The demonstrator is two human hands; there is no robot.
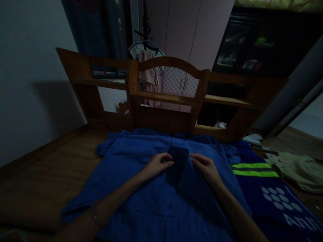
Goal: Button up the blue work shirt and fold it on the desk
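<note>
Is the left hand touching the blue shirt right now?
Touching. The head view shows the left hand resting on the blue shirt, fingers curled at its front placket, with no gap visible.

A blue shirt (151,198) lies spread flat, front side up, on a wooden floor, its collar end pointing to twelve o'clock and its hem running off toward six o'clock. It is a plain, solid blue work-type shirt with short sleeves: one sleeve spreads out toward nine o'clock, its cuff lying low at about eight o'clock, the other toward three o'clock. The front opening runs down the middle as a dark vertical line. Near the collar, at the centre of the chest, the cloth is gathered into a small raised fold, darker than the rest. The fabric shows soft creases; the light is dim, so buttons are hard to make out.
</note>
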